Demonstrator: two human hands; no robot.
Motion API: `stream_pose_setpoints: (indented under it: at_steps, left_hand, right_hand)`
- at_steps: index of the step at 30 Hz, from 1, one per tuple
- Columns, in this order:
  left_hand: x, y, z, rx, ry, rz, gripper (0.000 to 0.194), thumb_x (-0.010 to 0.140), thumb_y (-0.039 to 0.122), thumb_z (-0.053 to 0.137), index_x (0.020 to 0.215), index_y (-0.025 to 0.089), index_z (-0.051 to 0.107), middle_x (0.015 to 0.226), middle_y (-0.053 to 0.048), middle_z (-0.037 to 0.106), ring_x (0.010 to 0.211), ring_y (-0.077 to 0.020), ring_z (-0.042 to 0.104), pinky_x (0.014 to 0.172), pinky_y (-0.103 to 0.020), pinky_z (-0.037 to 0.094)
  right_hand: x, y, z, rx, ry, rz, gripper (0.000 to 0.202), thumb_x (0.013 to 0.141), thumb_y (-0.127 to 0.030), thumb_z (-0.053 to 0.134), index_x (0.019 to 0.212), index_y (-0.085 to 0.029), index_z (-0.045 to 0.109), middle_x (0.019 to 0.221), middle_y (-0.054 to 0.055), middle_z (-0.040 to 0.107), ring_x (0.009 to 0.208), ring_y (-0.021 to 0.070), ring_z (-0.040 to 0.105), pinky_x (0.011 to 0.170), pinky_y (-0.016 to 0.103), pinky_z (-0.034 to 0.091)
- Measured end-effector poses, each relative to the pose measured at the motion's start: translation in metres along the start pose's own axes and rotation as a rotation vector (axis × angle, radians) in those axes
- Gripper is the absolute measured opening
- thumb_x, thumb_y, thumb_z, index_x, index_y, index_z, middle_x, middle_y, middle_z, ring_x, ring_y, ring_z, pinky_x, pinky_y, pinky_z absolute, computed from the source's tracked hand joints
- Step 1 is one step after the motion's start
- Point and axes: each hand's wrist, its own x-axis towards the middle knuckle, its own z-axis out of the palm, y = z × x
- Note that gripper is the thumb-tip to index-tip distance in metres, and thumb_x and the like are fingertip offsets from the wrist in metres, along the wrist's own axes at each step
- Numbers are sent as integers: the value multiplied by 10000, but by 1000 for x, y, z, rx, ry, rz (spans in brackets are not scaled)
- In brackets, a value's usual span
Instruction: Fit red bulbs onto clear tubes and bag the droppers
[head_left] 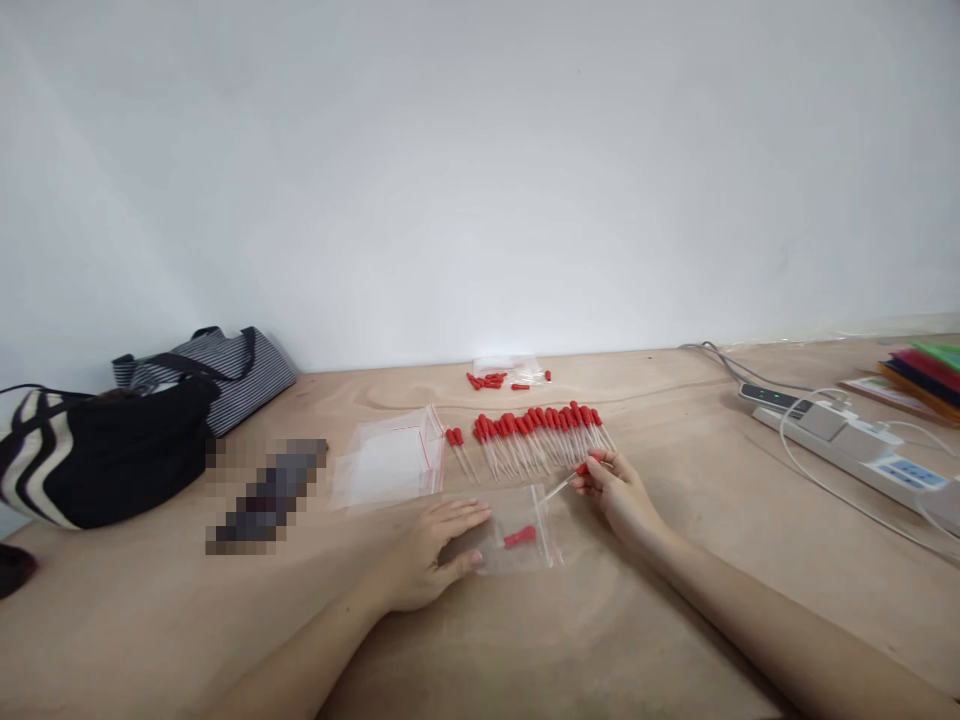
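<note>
Dropper (561,485) is in the right hand (616,492) – thumb and fingertips pinch it around the red bulb, with the thin clear tube sticking out toward the left hand (441,552). So the whole thing sits in the gap between the two hands, right up against the right one.

Left hand isn't gripping anything that I can see. It's palm down, long fingers close together and thumb out to the side, tips at the end of a small clear zip bag (491,545) lying flat between the hands. Zip end faces the right hand, and the tube's tip is right at its far corner; can't tell if it's actually inside. One loose red bulb (520,537) shows in the bag, between the hands but apart from both.

Just beyond the right hand there's a packed row of droppers (536,435), red ends pointing away, plus a separate pair (463,455) past the left fingertips. Stacked clear bags (390,458) lie beyond the left hand. Way past both hands – more red bulbs (489,382). Off to the right hand's outer side is a white power strip (904,472).
</note>
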Motion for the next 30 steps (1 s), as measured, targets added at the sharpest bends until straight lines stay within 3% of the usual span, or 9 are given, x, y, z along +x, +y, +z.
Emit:
stream_pose_setpoints:
  at_steps: [4, 8, 12, 19, 23, 26, 30]
  left_hand:
    - [0, 2, -2, 30, -11, -17, 440, 826, 372, 468, 1249, 260, 426, 1285, -45, 468, 1193, -220, 400, 1015, -454, 271]
    - [0, 3, 0, 23, -1, -13, 440, 819, 365, 481, 1243, 258, 435, 1277, -43, 476, 1191, -225, 403, 1017, -455, 269]
    - [0, 2, 2, 21, 23, -4, 438, 815, 369, 487, 1239, 270, 439, 1271, -33, 484, 1188, -225, 407, 1016, -448, 273]
    - [0, 4, 1, 65, 9, 2, 450, 812, 364, 487, 1248, 267, 430, 1268, -34, 487, 1179, -224, 416, 1009, -441, 287]
    - [0, 4, 1, 62, 15, 1, 445, 809, 346, 492, 1243, 267, 436, 1265, -36, 490, 1180, -223, 415, 1009, -444, 285]
    - [1, 4, 0, 63, 4, -5, 445, 806, 347, 499, 1240, 265, 441, 1273, -40, 481, 1185, -229, 410, 1004, -450, 292]
    - [1, 4, 0, 61, -2, -14, 447, 806, 354, 499, 1237, 250, 444, 1277, -49, 475, 1190, -230, 406, 1005, -457, 290]
  right_hand:
    - [-12, -1, 5, -14, -160, 50, 405, 591, -526, 618, 772, -201, 458, 674, 13, 580, 577, 137, 570, 576, 289, 473]
    - [-23, -3, 10, -179, -355, 66, 374, 576, -470, 666, 734, -159, 532, 662, 9, 595, 451, 63, 466, 431, 209, 391]
    - [-22, 0, 14, -276, -403, 76, 364, 574, -428, 674, 795, -161, 564, 766, 25, 620, 444, 55, 457, 343, 168, 291]
    - [-16, 6, 26, -349, -574, 43, 196, 605, -339, 656, 618, -154, 592, 579, -7, 607, 498, 85, 507, 452, 189, 374]
    - [-10, -1, 22, -473, -709, 28, 175, 680, -314, 563, 670, -162, 649, 512, -33, 567, 416, 66, 441, 400, 180, 339]
    - [9, -12, 16, -576, -677, 62, 164, 671, -276, 550, 716, -156, 652, 562, -24, 595, 385, 63, 417, 362, 184, 321]
    - [46, -27, 27, -774, -406, -173, 108, 666, -237, 574, 657, -152, 641, 621, 3, 630, 559, 104, 546, 532, 200, 414]
